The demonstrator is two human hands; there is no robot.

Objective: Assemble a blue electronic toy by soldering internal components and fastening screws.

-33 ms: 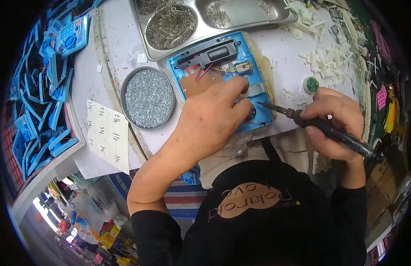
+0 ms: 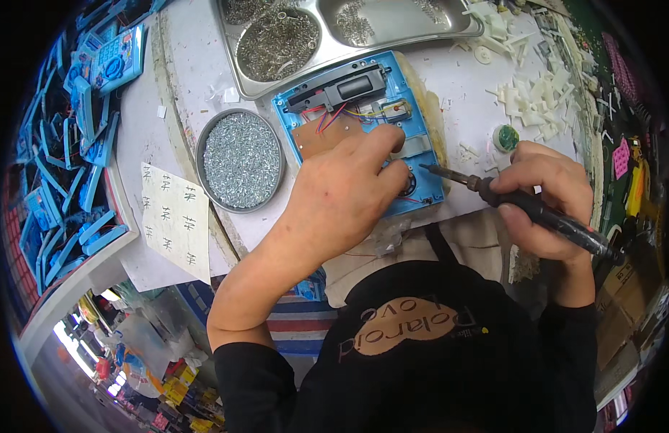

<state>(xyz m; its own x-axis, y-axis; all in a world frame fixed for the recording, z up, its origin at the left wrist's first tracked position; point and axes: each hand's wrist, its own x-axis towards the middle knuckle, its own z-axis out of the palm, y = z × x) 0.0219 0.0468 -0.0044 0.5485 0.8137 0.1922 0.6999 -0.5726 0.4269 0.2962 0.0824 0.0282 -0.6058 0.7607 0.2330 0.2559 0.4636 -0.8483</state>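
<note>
1. So the right hand [image 2: 547, 198] is gripping a black-handled tool [image 2: 558, 220], fingers wrapping round it, the dark tip pointing in over the right side of the blue casing [image 2: 425, 190]. Can't tell if the tip's touching.
2. Left hand [image 2: 342, 187] is resting across the casing, fingers curling down toward its near right corner. Fingertips are hiding, so no telling whether they're pinching anything.
3. The casing itself is lying open by the worktop's [image 2: 468, 94] near edge.
4. Progress? Looking fairly far along inside: a brown board [image 2: 324, 137], black speaker-like unit [image 2: 355, 88], small motor [image 2: 397, 110] and coloured wires [image 2: 334, 119] are already sitting in there. Nothing's covering them, so closing up is probably left.
5. Left of it, a round dish [image 2: 199, 162] is holding silvery bits, likely screws; a steel tray [image 2: 237, 83] is sitting at the far edge.
6. White plastic pieces [image 2: 533, 101] are piling toward the far right corner; blue parts [image 2: 82, 180] are heaping past the left edge.
</note>
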